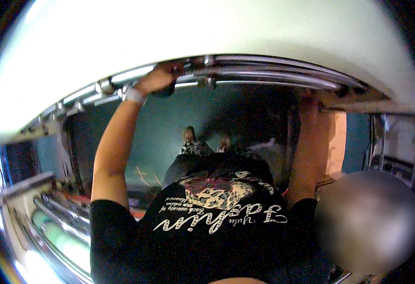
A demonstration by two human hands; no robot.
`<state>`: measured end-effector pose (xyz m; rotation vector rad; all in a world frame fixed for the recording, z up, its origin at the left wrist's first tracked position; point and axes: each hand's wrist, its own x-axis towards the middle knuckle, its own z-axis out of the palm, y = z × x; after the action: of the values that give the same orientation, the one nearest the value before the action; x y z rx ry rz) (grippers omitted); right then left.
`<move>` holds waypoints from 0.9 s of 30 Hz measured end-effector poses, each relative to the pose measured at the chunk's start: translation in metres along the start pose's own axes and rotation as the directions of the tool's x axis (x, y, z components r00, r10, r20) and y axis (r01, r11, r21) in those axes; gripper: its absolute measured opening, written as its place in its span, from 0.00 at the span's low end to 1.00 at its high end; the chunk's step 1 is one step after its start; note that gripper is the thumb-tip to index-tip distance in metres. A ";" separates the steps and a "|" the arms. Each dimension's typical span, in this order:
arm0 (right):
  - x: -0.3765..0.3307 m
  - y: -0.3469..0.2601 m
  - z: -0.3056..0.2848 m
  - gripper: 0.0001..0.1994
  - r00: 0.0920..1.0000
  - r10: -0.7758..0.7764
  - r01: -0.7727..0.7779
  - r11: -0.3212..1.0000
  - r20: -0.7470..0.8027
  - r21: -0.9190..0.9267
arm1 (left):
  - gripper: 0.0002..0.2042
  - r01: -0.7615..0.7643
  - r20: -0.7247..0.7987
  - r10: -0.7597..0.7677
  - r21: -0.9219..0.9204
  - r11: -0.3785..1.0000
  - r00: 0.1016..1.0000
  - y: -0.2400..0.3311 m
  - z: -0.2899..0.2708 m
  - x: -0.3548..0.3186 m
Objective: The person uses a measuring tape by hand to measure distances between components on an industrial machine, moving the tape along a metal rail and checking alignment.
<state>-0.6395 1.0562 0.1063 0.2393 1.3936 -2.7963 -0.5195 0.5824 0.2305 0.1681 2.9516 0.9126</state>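
Running in a curve along the lower edge of one broad white surface, at least two metal rods carry at least four collars. One left hand is at the rods, left of their middle, blurred; how far it opens and whether it grips anything, I cannot tell. One right hand is near their right end, too dark to show its opening or hold. One pale band circles the left arm. Below show two feet and one black shirt; lower left, one green roller.
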 end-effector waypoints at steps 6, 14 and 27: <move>-0.133 0.061 -0.033 0.24 0.913 0.266 -0.268 0.963 -0.308 0.036 | 0.12 0.033 0.591 0.189 -0.344 0.939 0.784 0.094 0.048 -0.009; -0.344 0.120 0.035 0.24 0.906 0.252 -0.140 0.937 -0.341 0.321 | 0.09 -0.063 0.707 0.564 -0.598 0.799 0.427 0.194 0.212 -0.048; -0.514 0.130 0.000 0.24 0.549 -0.314 0.095 0.944 -0.775 -0.316 | 0.07 -0.238 0.568 0.818 -0.810 0.536 -0.093 0.305 0.315 -0.191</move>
<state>-0.1215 0.9462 0.0748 1.6650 1.9799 -2.7069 -0.2784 0.9863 0.1454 1.4792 1.2011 0.9487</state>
